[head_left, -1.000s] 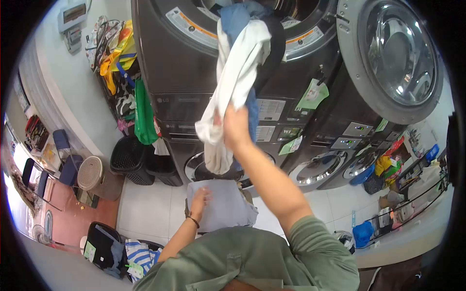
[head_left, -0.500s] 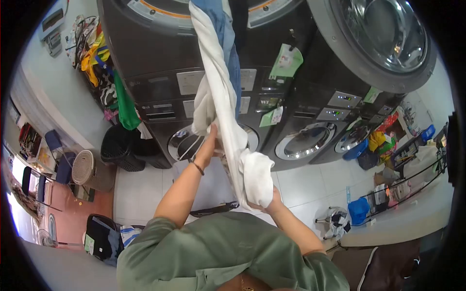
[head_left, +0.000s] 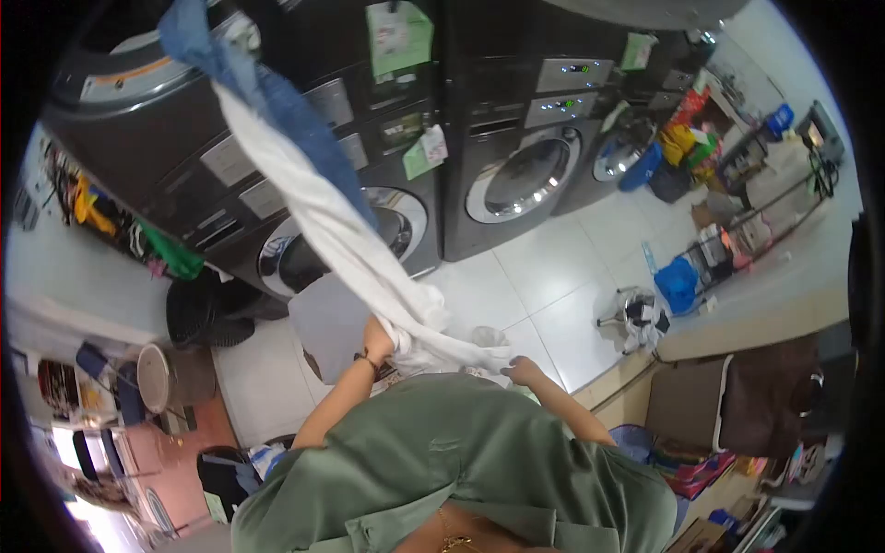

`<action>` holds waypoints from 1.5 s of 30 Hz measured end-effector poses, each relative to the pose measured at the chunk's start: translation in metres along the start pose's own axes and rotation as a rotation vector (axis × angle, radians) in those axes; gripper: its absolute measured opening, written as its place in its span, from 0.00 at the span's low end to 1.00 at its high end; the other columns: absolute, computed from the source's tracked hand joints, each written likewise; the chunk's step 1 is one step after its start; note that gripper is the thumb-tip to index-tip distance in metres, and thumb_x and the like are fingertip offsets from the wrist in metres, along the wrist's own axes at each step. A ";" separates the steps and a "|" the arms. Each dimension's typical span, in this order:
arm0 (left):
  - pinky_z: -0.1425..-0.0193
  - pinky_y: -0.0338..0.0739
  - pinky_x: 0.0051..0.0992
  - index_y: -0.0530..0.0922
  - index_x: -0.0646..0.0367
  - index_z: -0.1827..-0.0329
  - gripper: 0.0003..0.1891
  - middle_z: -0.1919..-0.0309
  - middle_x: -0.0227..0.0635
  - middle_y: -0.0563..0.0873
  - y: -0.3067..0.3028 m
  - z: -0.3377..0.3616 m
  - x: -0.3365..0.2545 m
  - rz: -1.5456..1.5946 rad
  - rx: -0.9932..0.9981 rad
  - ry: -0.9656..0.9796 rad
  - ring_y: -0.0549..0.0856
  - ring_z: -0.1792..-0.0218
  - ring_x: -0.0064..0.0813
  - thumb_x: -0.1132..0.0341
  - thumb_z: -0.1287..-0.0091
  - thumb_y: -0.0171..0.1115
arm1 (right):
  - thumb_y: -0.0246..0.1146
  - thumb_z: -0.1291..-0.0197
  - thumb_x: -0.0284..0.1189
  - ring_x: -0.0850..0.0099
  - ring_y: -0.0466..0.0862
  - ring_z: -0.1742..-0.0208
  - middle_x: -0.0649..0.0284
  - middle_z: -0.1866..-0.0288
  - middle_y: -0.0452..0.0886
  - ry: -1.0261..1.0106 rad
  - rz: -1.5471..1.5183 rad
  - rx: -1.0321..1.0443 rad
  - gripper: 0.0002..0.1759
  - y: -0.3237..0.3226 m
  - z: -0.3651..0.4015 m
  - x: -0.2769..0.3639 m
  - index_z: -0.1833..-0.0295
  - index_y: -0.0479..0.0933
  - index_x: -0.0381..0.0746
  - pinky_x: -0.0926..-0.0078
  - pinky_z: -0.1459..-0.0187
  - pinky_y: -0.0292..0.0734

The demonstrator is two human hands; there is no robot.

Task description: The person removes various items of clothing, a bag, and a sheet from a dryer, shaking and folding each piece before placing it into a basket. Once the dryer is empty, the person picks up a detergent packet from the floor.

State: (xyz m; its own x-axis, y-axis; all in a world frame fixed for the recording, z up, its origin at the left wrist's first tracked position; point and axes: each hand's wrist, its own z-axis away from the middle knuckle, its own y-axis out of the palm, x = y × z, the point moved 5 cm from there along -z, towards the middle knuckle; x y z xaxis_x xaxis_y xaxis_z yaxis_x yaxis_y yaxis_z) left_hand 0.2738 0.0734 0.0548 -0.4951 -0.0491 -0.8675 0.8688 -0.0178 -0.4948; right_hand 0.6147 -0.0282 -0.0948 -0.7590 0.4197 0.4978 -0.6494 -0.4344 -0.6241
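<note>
A long twisted white cloth (head_left: 323, 217) stretches from the upper machine (head_left: 124, 88) at the top left down to my body. Blue denim (head_left: 304, 129) runs beside it and reaches up to the machine's round opening. My left hand (head_left: 379, 341) is closed around the white cloth near my waist, its fingers partly covered by folds. Farther right, my right hand (head_left: 522, 370) pinches the cloth's end by its edge. Between both hands the fabric hangs bunched in front of my shirt.
Below the cloth is a grey flat-topped seat or box (head_left: 336, 318). Stacked dark machines (head_left: 525, 175) line the front. Black baskets (head_left: 198, 313) stand left, a wicker basket (head_left: 166, 376) farther left. On the right are a metal stool (head_left: 636, 318), a blue bag (head_left: 678, 284) and a rack.
The view has turned to the right. More cloth now lies drawn toward my body, and the strand slants to the upper left. My hands are lower and farther apart, my right at the cloth's end.
</note>
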 end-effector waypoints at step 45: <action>0.40 0.72 0.33 0.74 0.62 0.42 0.21 0.46 0.44 0.81 0.127 0.031 -0.206 0.418 1.345 0.196 0.80 0.48 0.36 0.66 0.37 0.65 | 0.64 0.46 0.34 0.56 0.75 0.52 0.54 0.48 0.74 -1.986 -0.476 -1.045 0.17 -0.286 0.408 0.258 0.50 0.72 0.49 0.60 0.52 0.66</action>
State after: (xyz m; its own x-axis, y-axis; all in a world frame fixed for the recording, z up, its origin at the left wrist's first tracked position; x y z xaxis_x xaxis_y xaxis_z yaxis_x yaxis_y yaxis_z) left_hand 0.4866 0.0504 0.1719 -0.1009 -0.1520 -0.9832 0.2399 -0.9628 0.1242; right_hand 0.5865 -0.1213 0.4581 -0.1205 -0.9926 0.0161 -0.9926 0.1207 0.0135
